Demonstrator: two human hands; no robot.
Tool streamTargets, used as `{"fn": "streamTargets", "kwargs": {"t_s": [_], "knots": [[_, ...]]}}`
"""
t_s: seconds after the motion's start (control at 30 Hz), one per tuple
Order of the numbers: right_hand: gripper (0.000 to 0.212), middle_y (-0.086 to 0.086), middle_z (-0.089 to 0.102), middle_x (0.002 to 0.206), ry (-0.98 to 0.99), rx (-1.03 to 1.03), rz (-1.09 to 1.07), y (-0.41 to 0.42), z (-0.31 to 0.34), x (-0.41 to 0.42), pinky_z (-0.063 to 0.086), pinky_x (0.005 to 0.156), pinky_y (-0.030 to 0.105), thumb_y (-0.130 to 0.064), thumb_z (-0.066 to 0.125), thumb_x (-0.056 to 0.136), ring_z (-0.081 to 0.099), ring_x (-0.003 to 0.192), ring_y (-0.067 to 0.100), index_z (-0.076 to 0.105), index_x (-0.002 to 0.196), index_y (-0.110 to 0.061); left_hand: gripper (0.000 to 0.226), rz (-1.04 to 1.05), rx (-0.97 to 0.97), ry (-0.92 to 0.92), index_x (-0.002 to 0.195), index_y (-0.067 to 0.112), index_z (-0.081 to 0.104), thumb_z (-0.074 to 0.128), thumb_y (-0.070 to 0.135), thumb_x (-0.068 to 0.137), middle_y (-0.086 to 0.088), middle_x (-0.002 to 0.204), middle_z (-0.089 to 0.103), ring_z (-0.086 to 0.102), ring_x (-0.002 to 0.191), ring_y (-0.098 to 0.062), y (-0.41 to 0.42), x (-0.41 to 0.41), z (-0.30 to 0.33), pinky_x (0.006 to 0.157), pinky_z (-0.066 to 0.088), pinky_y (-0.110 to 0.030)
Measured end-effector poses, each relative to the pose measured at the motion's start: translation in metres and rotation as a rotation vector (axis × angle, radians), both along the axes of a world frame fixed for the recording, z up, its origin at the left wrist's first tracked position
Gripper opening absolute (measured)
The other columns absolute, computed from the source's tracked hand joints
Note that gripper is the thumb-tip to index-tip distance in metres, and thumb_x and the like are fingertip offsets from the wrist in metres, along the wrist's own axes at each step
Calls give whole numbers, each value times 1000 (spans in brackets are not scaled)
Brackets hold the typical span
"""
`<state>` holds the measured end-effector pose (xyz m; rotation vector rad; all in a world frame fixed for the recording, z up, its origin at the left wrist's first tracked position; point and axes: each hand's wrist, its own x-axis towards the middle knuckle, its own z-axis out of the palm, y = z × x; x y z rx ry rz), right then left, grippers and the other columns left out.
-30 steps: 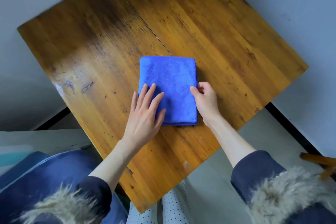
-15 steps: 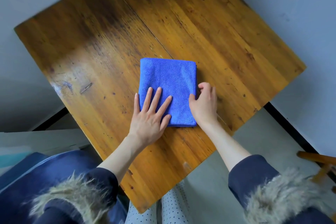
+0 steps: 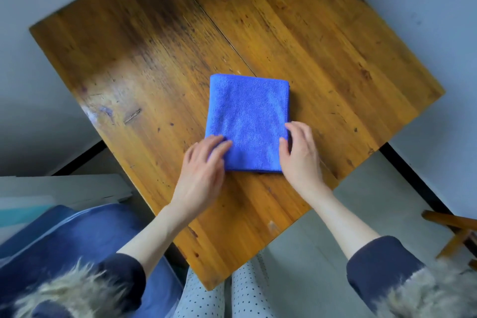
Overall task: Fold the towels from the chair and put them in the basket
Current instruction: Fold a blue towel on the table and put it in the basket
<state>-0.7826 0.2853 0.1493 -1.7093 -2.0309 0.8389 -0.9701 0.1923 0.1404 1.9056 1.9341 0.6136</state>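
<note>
The towel (image 3: 247,121) is laid flat near the middle of the table (image 3: 335,46), toward its near corner, so that a firm surface is had beneath it for folding. It is flanked at its near end by both hands. The left hand (image 3: 200,175) is set at the towel's near left corner with its fingers bent over the edge; the corner seems to be pinched or tucked under them (blur makes the grip hard to read). The right hand (image 3: 300,153) is placed against the towel's right edge, thumb on top and fingers curled down the side, so the layers appear to be gripped there. Held this way from both sides, the towel is probably about to be lifted or folded once more; which, cannot be told.

The towel is seen as a bright blue, nappy cloth, already folded into a neat upright rectangle, with its far edge rounded and its layered edges at the right and near sides. No basket is shown beside the table.
</note>
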Motion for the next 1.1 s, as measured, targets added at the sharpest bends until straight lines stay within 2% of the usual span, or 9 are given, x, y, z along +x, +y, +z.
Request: {"fn": "streamTargets", "kwargs": {"t_s": [0.1, 0.17, 0.3, 0.4, 0.5, 0.57, 0.7, 0.9, 1.1], "knots": [[24, 14, 58, 111, 36, -304, -267, 31, 2, -9, 41, 90, 34, -17, 51, 92, 55, 104, 29, 56, 113, -5, 39, 418, -69, -355, 130, 6, 43, 47, 8, 92, -12, 120, 48, 51, 104, -23, 37, -10, 8, 97, 41, -37], [18, 8, 55, 78, -15, -425, -300, 48, -2, -14, 38, 68, 31, -24, 49, 93, 48, 82, 27, 54, 78, -15, 45, 626, -221, -568, 133, 11, 38, 54, 17, 91, -2, 108, 51, 55, 91, -17, 62, -16, 12, 91, 46, -37], [46, 3, 43, 59, -37, -478, -353, 59, -4, -17, 25, 48, 32, -31, 54, 91, 40, 66, 26, 34, 53, -16, 36, 656, -504, -495, 117, 13, 55, 61, 32, 87, -4, 100, 64, 59, 102, -26, 84, -27, 10, 87, 48, -36], [33, 9, 62, 86, 17, -585, -344, 62, -4, -14, 39, 59, 29, -32, 61, 87, 57, 78, 26, 54, 65, -8, 27, 616, -577, -416, 101, 12, 64, 65, 32, 83, -11, 102, 67, 60, 99, -30, 83, -28, 8, 82, 48, -35], [31, 9, 64, 102, 31, -674, -321, 57, -2, -9, 46, 76, 33, -28, 65, 85, 61, 94, 26, 64, 97, 1, 16, 614, -620, -428, 73, 14, 59, 67, 26, 81, -6, 75, 62, 57, 80, -29, 69, -24, 8, 64, 43, -31], [28, 11, 65, 98, 22, -688, -274, 48, 0, -7, 45, 75, 34, -25, 65, 85, 60, 90, 27, 64, 93, 2, 25, 638, -672, -424, 61, 16, 50, 65, 25, 80, 0, 59, 50, 48, 66, -25, 54, -19, 10, 52, 34, -29], [18, 2, 64, 85, 92, -696, -182, 24, 13, -4, 43, 61, 28, -21, 62, 86, 59, 73, 15, 61, 77, -6, 21, 692, -674, -483, 65, 16, 48, 61, 24, 78, 3, 58, 47, 41, 55, -17, 19, -12, 17, 47, 29, -28], [19, 10, 67, 109, 170, -848, -29, -7, 44, -17, 46, 94, 41, -11, 57, 89, 62, 103, 25, 64, 103, 1, 11, 883, -634, -995, 80, 14, 50, 59, 14, 86, -7, 85, 58, 54, 74, -19, -42, -14, 41, 64, 40, -28], [17, 4, 66, 97, 196, -858, 198, -46, 86, -57, 47, 65, 28, -13, 56, 91, 62, 80, 14, 56, 108, -12, 19, 1011, -530, -1248, 110, 8, 58, 53, 9, 91, -8, 102, 62, 58, 84, -19, -121, -21, 80, 75, 47, -32]]}}
